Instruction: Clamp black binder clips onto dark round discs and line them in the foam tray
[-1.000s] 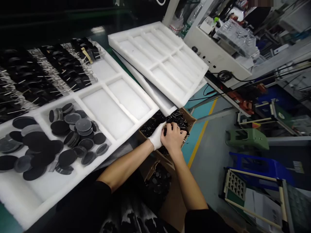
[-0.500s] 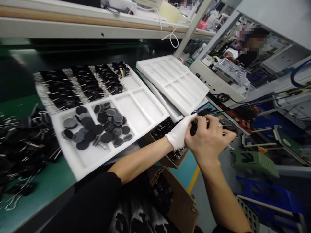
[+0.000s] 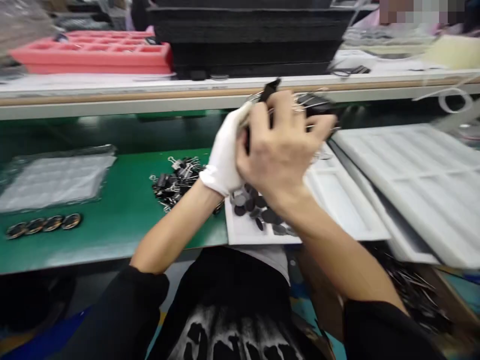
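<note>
My left hand [image 3: 227, 150], in a white glove, is closed around black binder clips [image 3: 315, 104]. Bare, my right hand [image 3: 283, 142] presses against it with curled fingers round the same clips, whose wire handles stick out above and to the right. Both hands are raised over the white tray [image 3: 350, 210]. Dark grey and black discs [image 3: 268, 216] lie in the tray's near left compartments, partly behind my right forearm. A pile of binder clips [image 3: 176, 180] rests on the green table [image 3: 127, 200] left of the tray.
Four round black parts [image 3: 53, 223] and a plastic-wrapped white tray [image 3: 56, 177] lie at the left. Another white tray [image 3: 420, 175] is at the right, above a box of clips [image 3: 416, 290]. A shelf edge [image 3: 112, 102] crosses behind, holding a pink tray [image 3: 97, 57] and black foam [image 3: 247, 40].
The view has swung left, bringing the pink tray and round parts into sight. Both hands, with the clips between them, have moved from beside the box to above the tray and table.
</note>
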Demonstrator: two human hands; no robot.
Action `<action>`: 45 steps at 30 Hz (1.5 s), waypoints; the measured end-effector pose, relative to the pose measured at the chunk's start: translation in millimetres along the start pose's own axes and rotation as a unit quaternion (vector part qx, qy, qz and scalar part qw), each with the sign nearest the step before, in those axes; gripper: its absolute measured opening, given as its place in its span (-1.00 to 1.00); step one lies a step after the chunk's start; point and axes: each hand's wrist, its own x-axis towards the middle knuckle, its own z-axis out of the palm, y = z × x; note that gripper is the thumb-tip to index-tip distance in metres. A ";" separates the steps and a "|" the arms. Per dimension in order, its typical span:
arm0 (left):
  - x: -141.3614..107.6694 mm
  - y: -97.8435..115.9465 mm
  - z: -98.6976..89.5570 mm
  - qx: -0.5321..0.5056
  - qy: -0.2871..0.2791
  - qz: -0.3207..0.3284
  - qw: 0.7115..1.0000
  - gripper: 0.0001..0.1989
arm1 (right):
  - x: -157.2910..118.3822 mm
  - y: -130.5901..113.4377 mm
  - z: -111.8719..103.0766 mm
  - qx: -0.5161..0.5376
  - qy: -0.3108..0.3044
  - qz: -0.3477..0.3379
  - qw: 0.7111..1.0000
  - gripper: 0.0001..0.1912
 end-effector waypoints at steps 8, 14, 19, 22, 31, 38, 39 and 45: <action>36.2 48.3 -147.4 0.042 -0.019 -0.016 0.999 -0.76 | 20.8 -126.6 114.4 0.187 -0.085 0.033 0.978 -0.63; 54.1 40.1 -209.4 0.243 -0.073 -0.056 0.966 -0.62 | -1.2 -143.6 145.3 0.201 -0.153 0.073 0.965 -0.60; 64.8 43.9 -239.6 0.448 -0.146 0.037 0.881 -0.64 | -8.8 -120.2 146.4 0.217 -0.207 0.020 0.954 -0.59; 63.6 44.5 -246.3 0.559 -0.175 0.076 0.807 -0.61 | -9.1 -98.0 143.7 0.223 -0.243 -0.042 0.943 -0.61; 59.3 83.5 -276.6 0.643 -0.320 0.008 0.696 -0.37 | 3.7 -31.5 141.3 0.303 -0.308 -0.194 0.881 -0.57; 115.7 98.7 -276.8 0.653 -0.266 -0.086 0.704 -0.40 | 84.4 -11.9 220.1 0.242 -0.434 -0.080 0.864 -0.49; 131.1 89.4 -273.8 0.676 -0.231 -0.064 0.697 -0.40 | 94.0 -15.0 236.4 0.235 -0.455 -0.081 0.855 -0.46; 214.5 14.7 -265.1 0.808 -0.240 0.015 0.537 -0.43 | 98.8 -39.0 297.3 0.191 -0.490 -0.106 0.844 -0.61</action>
